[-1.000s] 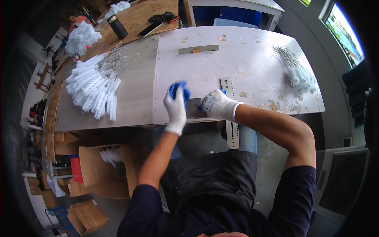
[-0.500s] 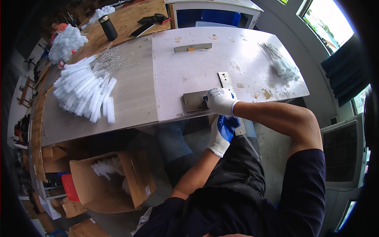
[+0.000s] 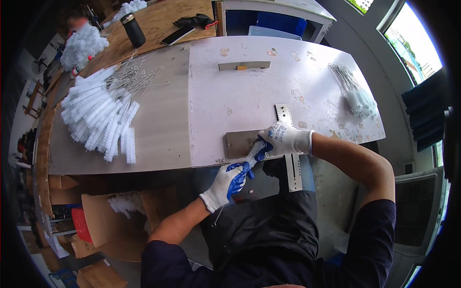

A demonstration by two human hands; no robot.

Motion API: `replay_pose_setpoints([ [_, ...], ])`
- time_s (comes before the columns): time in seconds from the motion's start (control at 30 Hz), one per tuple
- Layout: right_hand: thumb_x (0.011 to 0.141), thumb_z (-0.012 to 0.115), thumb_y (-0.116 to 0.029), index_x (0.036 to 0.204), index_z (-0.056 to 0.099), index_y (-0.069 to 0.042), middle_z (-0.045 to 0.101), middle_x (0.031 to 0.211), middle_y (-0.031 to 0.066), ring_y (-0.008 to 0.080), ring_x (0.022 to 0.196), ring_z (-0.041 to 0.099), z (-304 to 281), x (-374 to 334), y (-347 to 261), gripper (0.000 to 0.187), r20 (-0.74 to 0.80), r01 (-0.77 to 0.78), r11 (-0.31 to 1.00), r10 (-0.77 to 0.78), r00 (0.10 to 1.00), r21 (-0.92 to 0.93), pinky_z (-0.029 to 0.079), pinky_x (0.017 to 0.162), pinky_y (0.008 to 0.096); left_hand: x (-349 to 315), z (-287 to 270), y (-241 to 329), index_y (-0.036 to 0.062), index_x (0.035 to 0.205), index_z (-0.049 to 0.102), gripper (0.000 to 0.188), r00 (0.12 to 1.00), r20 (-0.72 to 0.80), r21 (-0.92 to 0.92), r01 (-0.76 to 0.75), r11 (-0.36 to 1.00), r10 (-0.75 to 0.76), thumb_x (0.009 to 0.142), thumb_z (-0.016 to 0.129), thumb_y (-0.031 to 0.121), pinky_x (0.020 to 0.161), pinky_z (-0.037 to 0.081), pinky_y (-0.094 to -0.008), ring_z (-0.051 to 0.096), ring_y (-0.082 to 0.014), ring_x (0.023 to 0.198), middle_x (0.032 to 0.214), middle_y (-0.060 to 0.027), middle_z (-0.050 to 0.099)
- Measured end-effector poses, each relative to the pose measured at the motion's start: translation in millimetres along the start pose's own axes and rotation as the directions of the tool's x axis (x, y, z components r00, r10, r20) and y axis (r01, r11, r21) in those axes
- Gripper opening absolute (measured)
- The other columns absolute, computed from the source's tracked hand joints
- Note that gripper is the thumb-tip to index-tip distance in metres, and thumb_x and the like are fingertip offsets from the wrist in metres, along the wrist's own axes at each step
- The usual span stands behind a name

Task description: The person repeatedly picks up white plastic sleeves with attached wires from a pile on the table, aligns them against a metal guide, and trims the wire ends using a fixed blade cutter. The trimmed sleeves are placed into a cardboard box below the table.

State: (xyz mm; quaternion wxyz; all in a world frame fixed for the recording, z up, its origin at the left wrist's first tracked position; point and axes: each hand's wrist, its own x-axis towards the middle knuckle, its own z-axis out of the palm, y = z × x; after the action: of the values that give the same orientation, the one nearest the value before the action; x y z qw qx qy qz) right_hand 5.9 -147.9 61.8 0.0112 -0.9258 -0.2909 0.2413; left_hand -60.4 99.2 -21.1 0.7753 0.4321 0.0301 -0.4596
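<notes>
My left hand point(image 3: 224, 186), in a white glove with blue palm, is closed round a white-bristled wire brush point(image 3: 253, 152) in front of the table edge. The brush's thin wire stem, with a loop at its end, pokes out below that hand. My right hand point(image 3: 284, 139), gloved alike, pinches the bristled part near its tip. Beside the right hand lies a grey metal block point(image 3: 238, 144) on the table. A perforated metal strip point(image 3: 293, 177) passes under the right wrist and juts past the table's near edge.
Many white brushes point(image 3: 98, 115) lie fanned out at left; a smaller bundle point(image 3: 357, 96) lies far right. A flat metal bar point(image 3: 249, 65) sits toward the back. A black bottle point(image 3: 133, 30) and a phone point(image 3: 178, 35) stand beyond. An open cardboard box point(image 3: 108, 230) is below left.
My left hand has moved left and away from the right hand, swinging the brush's wire stem to the lower left. The bristles now show between both hands.
</notes>
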Motion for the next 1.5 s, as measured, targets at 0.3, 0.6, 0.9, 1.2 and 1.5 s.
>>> replay_pose_setpoints([
  [0.3, 0.091, 0.06, -0.027, 0.096, 0.061, -0.005, 0.07, 0.087, 0.0128, 0.0274, 0.08, 0.072, 61.8, 11.1, 2.2, 0.023, -0.302, -0.063, 0.971, -0.011, 0.953, -0.232, 0.055, 0.07, 0.0403, -25.7, -5.5, 28.1, -0.0001, 0.115, 0.067, 0.027, 0.738, 0.092, 0.987, -0.155, 0.035, 0.669, 0.091, 0.066, 0.012, 0.077, 0.053, -0.0374, 0.065, -0.0268, 0.081, 0.09, -0.0114, 0.066],
  [0.6, 0.093, 0.066, -0.046, 0.102, 0.062, -0.003, 0.073, 0.089, 0.0146, 0.0308, 0.084, 0.074, 53.8, -11.0, -31.9, 0.044, -0.328, -0.312, 0.943, 0.334, 0.884, 0.119, 0.056, 0.074, 0.0412, -26.8, 41.3, -20.5, 0.0005, 0.136, 0.058, 0.035, 0.559, -0.48, 0.568, -0.389, 0.725, 0.676, 0.103, 0.046, 0.003, 0.08, 0.057, -0.0303, 0.068, -0.0182, 0.094, 0.114, -0.0111, 0.069],
  [0.9, 0.096, 0.061, -0.04, 0.104, 0.068, -0.002, 0.075, 0.094, 0.0142, 0.0297, 0.088, 0.075, 52.5, -4.4, -33.1, 0.039, -0.373, -0.253, 0.949, 0.308, 0.875, 0.19, 0.057, 0.076, 0.0409, 83.0, 22.6, 44.6, 0.0073, 0.125, 0.064, 0.028, 0.451, -0.766, -0.019, -0.728, 0.686, 0.458, 0.101, 0.051, 0.011, 0.065, 0.053, -0.0345, 0.062, -0.0174, 0.075, 0.088, -0.007, 0.061],
  [1.2, 0.096, 0.06, -0.037, 0.097, 0.066, -0.002, 0.074, 0.085, 0.0149, 0.0308, 0.079, 0.074, 57.7, -13.6, -8.7, 0.035, -0.401, -0.084, 0.98, 0.152, 0.904, 0.181, 0.057, 0.07, 0.0418, 140.3, 32.3, 88.1, 0.0061, 0.115, 0.07, 0.026, 0.576, -0.681, 0.133, -0.51, 0.85, 0.452, 0.093, 0.055, 0.009, 0.047, 0.032, -0.0264, 0.038, -0.0089, 0.05, 0.061, 0.0045, 0.04],
  [1.5, 0.095, 0.06, -0.034, 0.096, 0.064, -0.004, 0.072, 0.083, 0.0133, 0.0291, 0.077, 0.074, 63.4, -13.4, -2.5, 0.03, -0.468, -0.038, 0.981, 0.126, 0.875, 0.193, 0.056, 0.067, 0.0408, 184.9, 67.6, 96.7, 0.0057, 0.114, 0.072, 0.028, 0.799, -0.453, 0.417, -0.202, 0.886, 0.395, 0.1, 0.049, 0.012, 0.041, 0.03, -0.0262, 0.037, -0.007, 0.043, 0.056, 0.0067, 0.042],
])
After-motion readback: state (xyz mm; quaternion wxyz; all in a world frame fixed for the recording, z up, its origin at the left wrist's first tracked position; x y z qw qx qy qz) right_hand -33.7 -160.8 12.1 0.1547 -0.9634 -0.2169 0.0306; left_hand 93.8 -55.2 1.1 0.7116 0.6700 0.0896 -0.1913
